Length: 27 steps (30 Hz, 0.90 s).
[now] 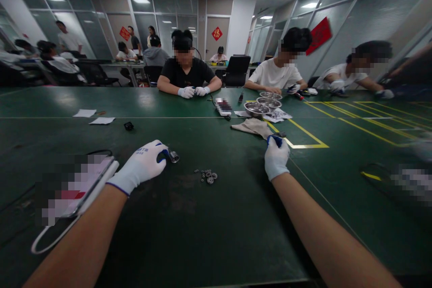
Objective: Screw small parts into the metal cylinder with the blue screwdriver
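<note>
My left hand [145, 162], in a white glove with a blue palm, has its fingers closed round a small shiny metal cylinder [173, 157] at the left of centre. Further right, my right hand [277, 157], gloved the same way, is closed on a dark, narrow part [279, 135] whose shape is hard to make out. It is beside a crumpled beige cloth [252, 127]. Between my hands, several small metal gears [211, 177] and tiny rings [203, 174] lie on the green table [189, 234].
Metal bowls [257, 108] stand beyond the cloth. A small black part [128, 126] and white papers [102, 120] lie at the left. A device with a cable [97, 184] is beside my left forearm. People sit across the table, their gloved hands at its far edge.
</note>
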Each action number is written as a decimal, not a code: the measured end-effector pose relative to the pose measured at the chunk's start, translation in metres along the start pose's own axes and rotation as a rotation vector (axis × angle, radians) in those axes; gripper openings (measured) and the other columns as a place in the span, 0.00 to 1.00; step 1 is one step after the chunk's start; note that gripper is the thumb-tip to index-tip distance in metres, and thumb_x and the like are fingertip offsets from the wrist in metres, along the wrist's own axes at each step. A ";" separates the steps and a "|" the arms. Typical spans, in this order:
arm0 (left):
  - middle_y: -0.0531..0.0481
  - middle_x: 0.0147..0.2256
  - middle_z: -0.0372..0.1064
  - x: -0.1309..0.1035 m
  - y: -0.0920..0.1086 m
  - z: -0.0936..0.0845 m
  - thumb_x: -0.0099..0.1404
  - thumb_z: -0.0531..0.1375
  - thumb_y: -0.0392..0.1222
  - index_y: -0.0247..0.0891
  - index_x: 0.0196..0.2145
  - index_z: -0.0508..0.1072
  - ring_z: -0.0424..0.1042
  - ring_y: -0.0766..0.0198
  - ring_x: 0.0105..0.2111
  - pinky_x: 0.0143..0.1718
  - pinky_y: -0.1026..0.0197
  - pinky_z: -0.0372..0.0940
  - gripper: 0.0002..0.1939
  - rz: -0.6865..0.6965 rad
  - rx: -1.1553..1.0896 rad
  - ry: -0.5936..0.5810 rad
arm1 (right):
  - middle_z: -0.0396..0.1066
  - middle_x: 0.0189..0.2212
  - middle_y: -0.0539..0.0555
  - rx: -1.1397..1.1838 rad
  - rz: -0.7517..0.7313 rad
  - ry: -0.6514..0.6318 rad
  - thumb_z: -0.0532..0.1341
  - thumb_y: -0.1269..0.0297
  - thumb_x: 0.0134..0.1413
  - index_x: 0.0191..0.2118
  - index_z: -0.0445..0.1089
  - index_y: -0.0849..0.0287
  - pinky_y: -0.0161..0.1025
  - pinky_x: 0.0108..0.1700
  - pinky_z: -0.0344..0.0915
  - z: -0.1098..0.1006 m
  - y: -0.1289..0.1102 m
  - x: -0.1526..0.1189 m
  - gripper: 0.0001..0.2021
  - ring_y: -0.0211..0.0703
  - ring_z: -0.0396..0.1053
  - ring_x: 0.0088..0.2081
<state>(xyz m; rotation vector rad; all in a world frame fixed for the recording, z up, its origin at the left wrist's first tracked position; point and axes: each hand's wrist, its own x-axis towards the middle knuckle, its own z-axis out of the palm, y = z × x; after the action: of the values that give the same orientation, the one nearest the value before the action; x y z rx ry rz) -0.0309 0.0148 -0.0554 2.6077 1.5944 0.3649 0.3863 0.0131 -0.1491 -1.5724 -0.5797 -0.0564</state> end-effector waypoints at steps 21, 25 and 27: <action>0.42 0.61 0.71 0.002 0.001 0.018 0.66 0.56 0.43 0.45 0.59 0.77 0.71 0.46 0.60 0.63 0.44 0.65 0.26 0.072 0.005 -0.117 | 0.77 0.36 0.62 -0.229 0.021 0.126 0.59 0.60 0.51 0.37 0.73 0.58 0.54 0.55 0.68 -0.010 0.023 0.050 0.10 0.58 0.73 0.44; 0.43 0.64 0.68 0.010 0.002 0.030 0.67 0.54 0.41 0.44 0.62 0.75 0.65 0.46 0.64 0.67 0.42 0.60 0.27 0.108 0.033 -0.084 | 0.76 0.35 0.61 -0.253 -0.003 0.122 0.60 0.60 0.51 0.37 0.73 0.58 0.54 0.54 0.68 -0.008 0.026 0.050 0.10 0.58 0.73 0.43; 0.42 0.66 0.65 0.014 0.002 0.035 0.68 0.53 0.41 0.43 0.63 0.73 0.63 0.46 0.66 0.68 0.41 0.57 0.28 0.102 0.046 -0.077 | 0.76 0.35 0.60 -0.263 -0.013 0.120 0.60 0.60 0.51 0.37 0.73 0.58 0.53 0.54 0.68 -0.008 0.026 0.051 0.10 0.57 0.72 0.43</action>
<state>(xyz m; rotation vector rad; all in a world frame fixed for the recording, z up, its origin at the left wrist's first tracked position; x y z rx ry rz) -0.0145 0.0290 -0.0868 2.7084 1.4675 0.2327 0.4428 0.0229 -0.1535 -1.8059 -0.5021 -0.2436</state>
